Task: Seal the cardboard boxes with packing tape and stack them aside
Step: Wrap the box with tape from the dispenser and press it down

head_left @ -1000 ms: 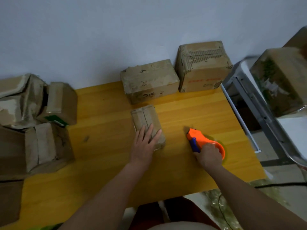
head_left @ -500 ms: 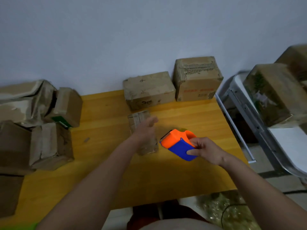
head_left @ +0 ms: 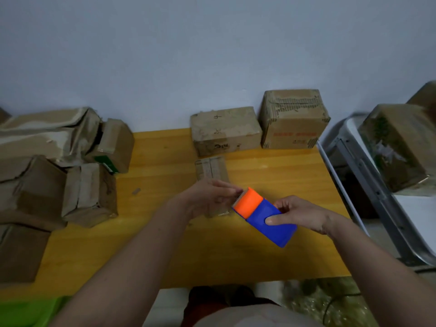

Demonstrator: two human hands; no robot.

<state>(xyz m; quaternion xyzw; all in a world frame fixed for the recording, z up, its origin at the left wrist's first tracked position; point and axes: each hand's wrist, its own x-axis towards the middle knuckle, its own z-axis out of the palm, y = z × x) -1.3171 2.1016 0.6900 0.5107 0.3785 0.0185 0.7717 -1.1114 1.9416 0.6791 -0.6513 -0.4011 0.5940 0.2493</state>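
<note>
Right hand: fingers clamped on the blue body of the tape dispenser, thumb across its upper face, the rest wrapped behind. It is held clear of the tabletop, orange end and toothed cutter pointing toward my left hand.

Left hand: fingers loosely curled, tips just beside the cutter edge. Whether they pinch a tape end I cannot tell; any clear tape there does not show.

Handling, judged: dispenser is hard plastic, light, rigid, smooth enough to twist in a loose grip. Hold on the blue body looks right; keep skin off the teeth. A free tape end would be thin, limp and sticky, best taken by its corner.

Small box: flat on the tabletop just beyond my hands, partly hidden by the left one, top seam running away from me. Judged light; worn card, soft at the corners. It would slide under the pull of tape, so pin it with a flat palm on top.

Two larger boxes stand against the wall behind it. More crumpled boxes sit piled at the left edge
</note>
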